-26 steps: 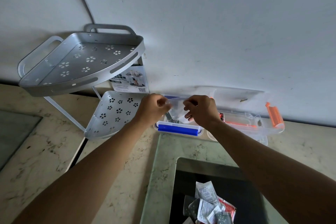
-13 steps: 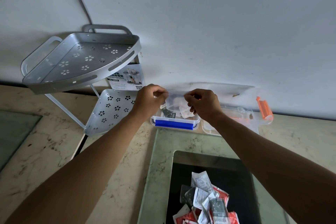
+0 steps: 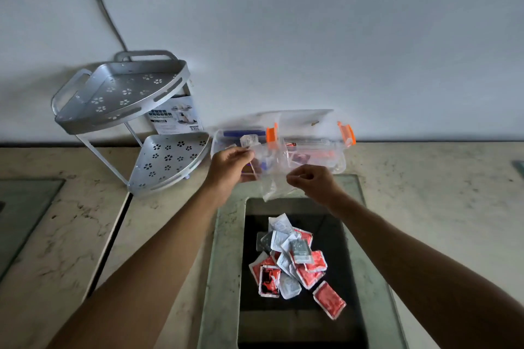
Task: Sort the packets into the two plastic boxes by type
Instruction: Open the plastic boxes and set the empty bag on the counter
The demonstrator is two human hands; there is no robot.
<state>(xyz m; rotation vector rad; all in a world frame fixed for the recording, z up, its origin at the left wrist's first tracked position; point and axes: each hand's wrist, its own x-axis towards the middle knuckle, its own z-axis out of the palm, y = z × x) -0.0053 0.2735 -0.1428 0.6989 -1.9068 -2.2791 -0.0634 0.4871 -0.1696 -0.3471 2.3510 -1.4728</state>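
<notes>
Packets (image 3: 295, 262) lie in a loose heap on the dark, glossy glass panel (image 3: 348, 263) set into the marble counter (image 3: 71, 235), near its front edge. Some are red and shiny, others white or grey, all flat and roughly square, with crimped edges.

Above the heap, both hands hold a thin, clear, crinkled plastic bag (image 3: 272, 176) stretched between them. The left hand (image 3: 228, 168) pinches its left edge with curled fingers and thumb together. The right hand (image 3: 313, 183) pinches the right edge in the same way, the fingers closed on the film.

Behind the bag, at the back edge of the counter against the white wall, stand two transparent plastic boxes, touching or almost touching. The left box (image 3: 224, 140) has blue clips and shows a white packet inside. The right box (image 3: 326, 150) has orange clips and its clear lid leans up against the wall; something red shows inside.

On the left, a silver metal corner shelf (image 3: 124, 99) with two tiers and flower-shaped holes stands at the back edge, with a printed card (image 3: 177, 116) behind it.
</notes>
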